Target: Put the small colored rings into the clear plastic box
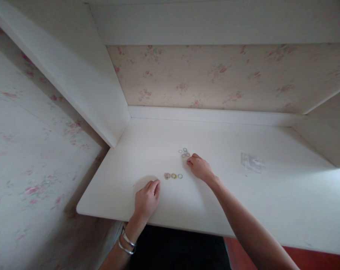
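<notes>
My right hand (199,167) is closed, its fingertips down at the near right edge of a loose cluster of small thin coloured rings (183,155). Whether a ring is between those fingertips is too small to tell. Nearer to me, a short row holds a pinkish pile of rings (167,176), a yellow ring pile (173,176) and a pale green ring (180,176). Left of that row my left hand (146,198) rests on the white table in a loose fist, with nothing visible in it and apart from the rings.
A clear plastic bag (253,163) lies on the white table (214,142) to the right. White panels (102,75) rise at the left and back, with flowered wallpaper behind. The table's front edge runs below my hands, above a dark seat (181,249).
</notes>
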The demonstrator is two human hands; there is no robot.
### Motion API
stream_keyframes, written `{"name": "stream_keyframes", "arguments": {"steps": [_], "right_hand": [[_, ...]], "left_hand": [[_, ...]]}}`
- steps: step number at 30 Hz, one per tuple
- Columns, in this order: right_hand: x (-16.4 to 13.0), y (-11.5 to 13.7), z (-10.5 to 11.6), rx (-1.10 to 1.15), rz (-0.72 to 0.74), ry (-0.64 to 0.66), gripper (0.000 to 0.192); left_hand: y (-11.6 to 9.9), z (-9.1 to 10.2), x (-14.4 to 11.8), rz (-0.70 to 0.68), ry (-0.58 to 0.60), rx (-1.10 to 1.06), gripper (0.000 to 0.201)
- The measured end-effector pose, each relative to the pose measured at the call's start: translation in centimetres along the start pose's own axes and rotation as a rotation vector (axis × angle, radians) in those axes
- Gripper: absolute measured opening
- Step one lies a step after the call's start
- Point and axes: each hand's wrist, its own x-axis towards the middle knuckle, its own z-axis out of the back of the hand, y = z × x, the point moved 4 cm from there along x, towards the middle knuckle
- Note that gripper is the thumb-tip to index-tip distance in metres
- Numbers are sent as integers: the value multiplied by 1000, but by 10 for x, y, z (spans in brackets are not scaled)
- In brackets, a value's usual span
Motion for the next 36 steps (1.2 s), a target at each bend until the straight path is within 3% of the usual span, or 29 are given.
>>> {"name": "stream_keyframes", "arguments": {"steps": [12,21,25,29,36], "right_hand": [[-61,29,-25,290,223,-141,26],[-63,35,-23,248,245,-146,27],[-53,25,-18,345,141,-230,26],[-25,18,-5,288,27,-285,26],[33,25,3,35,-51,-140,28]], "left_hand": [[-2,0,3,-17,50,24,23],[-2,0,3,-9,63,1,23],[1,0,4,5,60,-66,23],[3,1,4,20,33,-147,22],[4,2,3,36,30,-209,23]]}}
